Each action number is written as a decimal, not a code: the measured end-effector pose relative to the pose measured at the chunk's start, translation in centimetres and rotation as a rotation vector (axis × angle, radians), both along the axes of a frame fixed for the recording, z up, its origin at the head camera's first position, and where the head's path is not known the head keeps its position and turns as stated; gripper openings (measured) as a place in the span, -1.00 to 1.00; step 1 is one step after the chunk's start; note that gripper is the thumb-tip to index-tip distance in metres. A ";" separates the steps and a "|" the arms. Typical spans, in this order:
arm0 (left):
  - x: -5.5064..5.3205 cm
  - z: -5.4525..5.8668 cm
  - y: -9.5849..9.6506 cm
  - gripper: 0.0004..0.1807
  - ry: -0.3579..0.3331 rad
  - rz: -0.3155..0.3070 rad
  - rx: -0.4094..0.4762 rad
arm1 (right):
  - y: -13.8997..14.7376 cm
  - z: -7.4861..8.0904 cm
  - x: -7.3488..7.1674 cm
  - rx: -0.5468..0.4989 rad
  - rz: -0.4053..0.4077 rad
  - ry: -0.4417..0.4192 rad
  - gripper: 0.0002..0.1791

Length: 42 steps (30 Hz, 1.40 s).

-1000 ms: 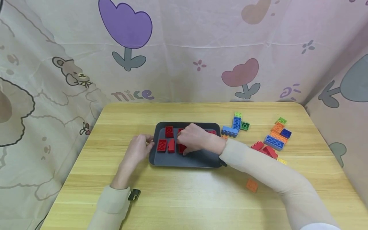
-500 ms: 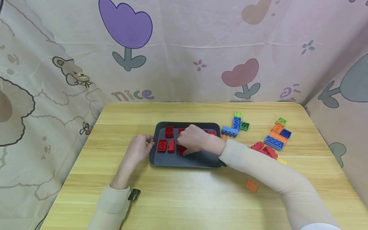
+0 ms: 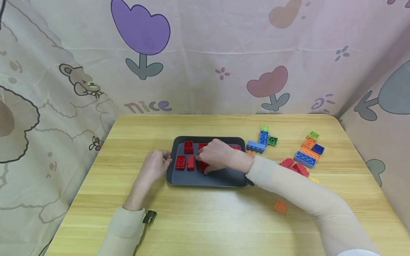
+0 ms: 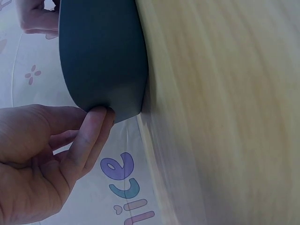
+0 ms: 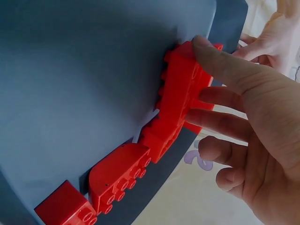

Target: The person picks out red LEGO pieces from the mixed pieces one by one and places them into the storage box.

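My left hand (image 3: pixel 153 165) pinches the left rim of a dark grey tray (image 3: pixel 189 180); in the left wrist view its fingers bend onto the outer wall of the tray (image 4: pixel 103 56). Over the middle of the tray is my right hand (image 3: pixel 219 154), partly hiding the red bricks under it. From the right wrist, thumb and fingertips grip a long red building brick (image 5: pixel 177 84) that lies in the tray. Left of that hand lie a square red brick (image 3: pixel 188 147), a studded red brick (image 3: pixel 180 162) and a narrow red brick (image 3: pixel 190 162).
Right of the tray lie blue bricks (image 3: pixel 256 146), a dark green brick (image 3: pixel 273 140), orange bricks (image 3: pixel 309 143), red pieces (image 3: pixel 300 169) and a yellow one (image 3: pixel 314 179). A lone orange brick (image 3: pixel 280 206) lies nearer the front. A printed cloth (image 3: pixel 205 89) hangs behind the table.
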<state>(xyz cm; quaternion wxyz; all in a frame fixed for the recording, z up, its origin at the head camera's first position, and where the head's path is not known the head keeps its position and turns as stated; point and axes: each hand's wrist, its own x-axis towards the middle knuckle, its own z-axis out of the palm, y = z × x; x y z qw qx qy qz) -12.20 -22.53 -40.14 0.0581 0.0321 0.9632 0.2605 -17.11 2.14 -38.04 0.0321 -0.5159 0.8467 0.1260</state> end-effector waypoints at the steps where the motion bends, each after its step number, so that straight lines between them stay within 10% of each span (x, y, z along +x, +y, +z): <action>1: 0.0 0.0 0.0 -0.67 0.001 -0.001 -0.001 | 0.1 0.0 0.0 -0.001 0.001 0.000 -0.36; 42: -0.1 0.0 0.1 -0.65 -0.020 0.004 -0.008 | 9.6 2.9 0.1 -0.285 -0.179 0.010 0.02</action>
